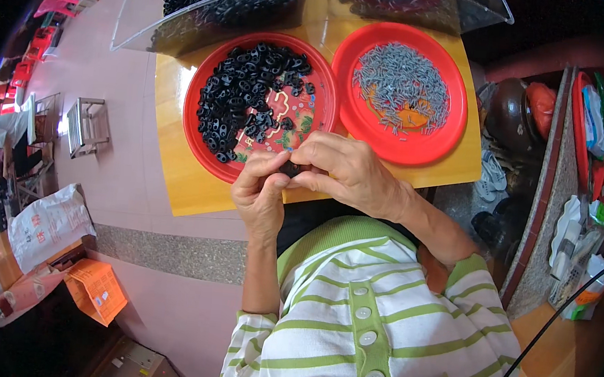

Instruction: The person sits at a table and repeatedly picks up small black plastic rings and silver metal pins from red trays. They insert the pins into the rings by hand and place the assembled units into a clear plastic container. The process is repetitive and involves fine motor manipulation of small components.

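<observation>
My left hand (262,189) and my right hand (347,169) meet over the near edge of the table. Both are closed, fingertips pinching a small black plastic part (291,168) between them, mostly covered by the fingers. Just beyond my hands lies a round red tray (189,110) with a printed bottom, holding a heap of small black plastic parts (234,96) with holes in them. To its right, a second red tray (460,105) carries a pile of small grey metal screws or pins (401,79). Whether a screw is also in my fingers is hidden.
Both trays rest on a yellow wooden table (176,185). At its far side stand a clear bin (218,1) full of black parts and another clear bin (433,6). A metal stool (84,128) and an orange crate (95,291) are at left, a shelf ledge (539,231) at right.
</observation>
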{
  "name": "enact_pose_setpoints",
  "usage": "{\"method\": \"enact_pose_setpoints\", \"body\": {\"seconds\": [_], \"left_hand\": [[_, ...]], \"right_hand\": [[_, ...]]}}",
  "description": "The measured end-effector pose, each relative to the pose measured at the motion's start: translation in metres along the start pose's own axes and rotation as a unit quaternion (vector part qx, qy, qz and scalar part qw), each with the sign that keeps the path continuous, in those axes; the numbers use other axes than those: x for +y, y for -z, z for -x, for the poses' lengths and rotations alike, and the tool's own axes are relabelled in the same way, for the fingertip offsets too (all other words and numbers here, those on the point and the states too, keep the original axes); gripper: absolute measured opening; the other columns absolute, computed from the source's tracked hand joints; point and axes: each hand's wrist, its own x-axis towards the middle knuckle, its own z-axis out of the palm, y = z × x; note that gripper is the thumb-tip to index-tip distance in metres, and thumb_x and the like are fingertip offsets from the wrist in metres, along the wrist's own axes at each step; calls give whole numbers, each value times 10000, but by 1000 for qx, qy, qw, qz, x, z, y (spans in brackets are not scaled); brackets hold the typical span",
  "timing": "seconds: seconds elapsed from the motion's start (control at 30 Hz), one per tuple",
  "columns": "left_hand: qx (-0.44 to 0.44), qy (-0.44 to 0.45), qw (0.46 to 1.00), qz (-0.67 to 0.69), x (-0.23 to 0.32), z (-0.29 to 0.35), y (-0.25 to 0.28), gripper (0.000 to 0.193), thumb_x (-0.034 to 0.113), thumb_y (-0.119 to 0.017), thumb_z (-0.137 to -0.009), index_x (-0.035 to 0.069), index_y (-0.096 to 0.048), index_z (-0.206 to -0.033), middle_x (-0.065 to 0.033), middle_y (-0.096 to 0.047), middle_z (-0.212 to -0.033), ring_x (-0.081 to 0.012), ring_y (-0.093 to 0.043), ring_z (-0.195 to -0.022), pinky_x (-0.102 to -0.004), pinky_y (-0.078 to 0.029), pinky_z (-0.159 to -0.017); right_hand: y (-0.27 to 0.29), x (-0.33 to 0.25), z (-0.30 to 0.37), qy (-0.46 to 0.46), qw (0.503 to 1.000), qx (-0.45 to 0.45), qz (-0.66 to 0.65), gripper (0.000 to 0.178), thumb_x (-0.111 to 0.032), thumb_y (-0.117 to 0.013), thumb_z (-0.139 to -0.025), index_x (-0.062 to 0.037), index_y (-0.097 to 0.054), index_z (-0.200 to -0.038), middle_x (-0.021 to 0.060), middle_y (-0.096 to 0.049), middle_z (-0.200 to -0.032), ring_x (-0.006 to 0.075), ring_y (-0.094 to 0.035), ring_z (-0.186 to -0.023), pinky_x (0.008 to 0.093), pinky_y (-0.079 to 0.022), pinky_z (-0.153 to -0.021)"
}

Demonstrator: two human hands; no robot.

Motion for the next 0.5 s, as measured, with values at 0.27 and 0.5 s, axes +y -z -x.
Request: {"method": "enact_pose_setpoints", "body": {"seconds": [0.27, 0.5], "left_hand": [[-6, -34, 998, -48, 0, 4, -1, 166, -39, -667, -776, -8, -658, -939, -55, -612, -867, -109, -547, -799, -214, -431, -698], [9, 26, 982, -186, 6, -22, -14, 219, -34, -623, -821, 3, -652, -1035, -39, -619, -882, -102, -565, -778, -223, -449, -686]], "right_hand": [[-6, 2, 11, -22, 999, -21, -24, 185, -90, -655, -779, 9, -558, -901, 124, -538, -805, 283, -583, -773, 368, -465, -630], [7, 22, -7, -131, 989, 26, -62, 177, -110, -681, -785, 0, -606, -903, 108, -624, -806, 192, -626, -736, 302, -482, -650]]}}
